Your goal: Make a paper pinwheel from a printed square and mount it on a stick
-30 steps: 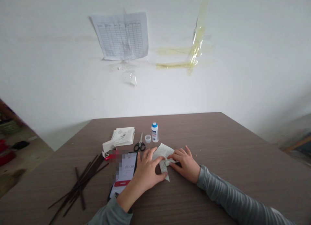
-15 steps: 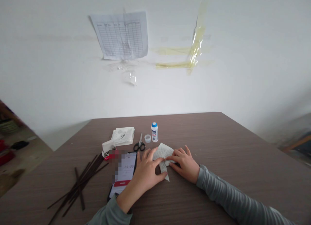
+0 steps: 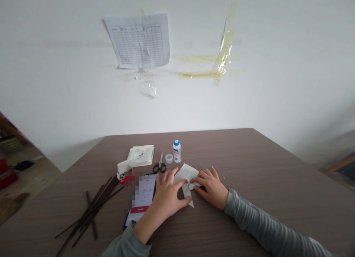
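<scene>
A piece of printed paper (image 3: pixel 186 172), cut or folded into pointed flaps, lies on the brown table between my hands. My left hand (image 3: pixel 169 198) rests on its left side with fingers spread, the index fingertip near the paper's centre and the thumb on the lower flap. From the right, my right hand (image 3: pixel 212 188) pinches the paper's right flap near the centre between thumb and fingers. Part of the paper is hidden under the fingers.
Behind the paper stand a white bottle with a blue cap (image 3: pixel 177 152), a small clear cup (image 3: pixel 169 158) and scissors (image 3: pixel 159 165). Leftward are a paper stack (image 3: pixel 141 155), a small box (image 3: pixel 124 169), a phone (image 3: pixel 146 190) and dark sticks (image 3: pixel 91 212).
The phone's timer has gone from 03:30 to 03:31. Both hands and the paper look almost unmoved.
</scene>
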The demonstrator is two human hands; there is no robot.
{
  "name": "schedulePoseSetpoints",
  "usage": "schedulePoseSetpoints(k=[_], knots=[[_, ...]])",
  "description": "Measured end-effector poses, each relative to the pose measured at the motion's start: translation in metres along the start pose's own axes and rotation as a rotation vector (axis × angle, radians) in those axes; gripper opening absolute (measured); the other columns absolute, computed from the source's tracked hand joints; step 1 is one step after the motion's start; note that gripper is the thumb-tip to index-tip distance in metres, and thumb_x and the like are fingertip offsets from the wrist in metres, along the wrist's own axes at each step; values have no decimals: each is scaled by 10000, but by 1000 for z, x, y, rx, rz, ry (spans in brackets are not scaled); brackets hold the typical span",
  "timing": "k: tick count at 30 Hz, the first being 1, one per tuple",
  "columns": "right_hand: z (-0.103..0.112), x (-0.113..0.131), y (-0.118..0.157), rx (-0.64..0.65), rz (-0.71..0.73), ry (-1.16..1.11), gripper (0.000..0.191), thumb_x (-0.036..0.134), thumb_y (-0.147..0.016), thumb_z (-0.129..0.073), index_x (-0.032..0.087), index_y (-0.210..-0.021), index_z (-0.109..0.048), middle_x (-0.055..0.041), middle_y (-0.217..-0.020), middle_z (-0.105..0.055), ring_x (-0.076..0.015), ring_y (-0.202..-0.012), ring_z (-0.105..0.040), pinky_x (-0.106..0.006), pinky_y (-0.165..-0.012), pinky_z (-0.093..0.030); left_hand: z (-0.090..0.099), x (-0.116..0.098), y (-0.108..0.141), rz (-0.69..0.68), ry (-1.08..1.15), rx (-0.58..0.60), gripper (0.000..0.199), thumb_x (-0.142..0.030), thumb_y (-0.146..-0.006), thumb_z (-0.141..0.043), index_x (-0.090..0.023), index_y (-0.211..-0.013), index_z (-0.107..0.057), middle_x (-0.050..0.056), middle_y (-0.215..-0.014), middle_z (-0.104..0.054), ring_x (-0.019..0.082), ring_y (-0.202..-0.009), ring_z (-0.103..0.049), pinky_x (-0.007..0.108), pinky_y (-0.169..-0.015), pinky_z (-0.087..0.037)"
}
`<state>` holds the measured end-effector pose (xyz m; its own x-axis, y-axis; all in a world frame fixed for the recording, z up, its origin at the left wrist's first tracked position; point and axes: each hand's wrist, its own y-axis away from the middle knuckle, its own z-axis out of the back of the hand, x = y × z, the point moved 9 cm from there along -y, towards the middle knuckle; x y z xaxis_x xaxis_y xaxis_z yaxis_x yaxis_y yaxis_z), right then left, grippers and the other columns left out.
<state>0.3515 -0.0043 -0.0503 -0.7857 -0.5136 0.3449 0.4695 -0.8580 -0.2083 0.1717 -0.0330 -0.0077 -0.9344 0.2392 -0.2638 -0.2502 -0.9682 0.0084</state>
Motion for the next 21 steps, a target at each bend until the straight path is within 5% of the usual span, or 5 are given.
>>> schedulePoseSetpoints(k=[10, 21], knots=[[2, -1, 0, -12, -6, -29, 343, 418, -1188, -777, 491, -1459, -974, -84, -1336, -957, -463, -1408, -861, -908, -1502, -468, 1, -3, 2, 23, 6, 22, 721, -433, -997, -1053, -428, -1703, -907, 151, -2090, -540, 578, -1923, -495, 908, -1579, -315], [0, -2, 1, -37, -5, 2, 319, 425, -1203, -777, 527, -1413, -995, -90, -1340, -956, -467, -1426, -861, -872, -1517, -474, -1, -2, 2, -8, -6, 5, 559, -460, -1015, -1052, -455, -1569, -978, 115, -2061, -586, 590, -1892, -524, 932, -1565, -331]])
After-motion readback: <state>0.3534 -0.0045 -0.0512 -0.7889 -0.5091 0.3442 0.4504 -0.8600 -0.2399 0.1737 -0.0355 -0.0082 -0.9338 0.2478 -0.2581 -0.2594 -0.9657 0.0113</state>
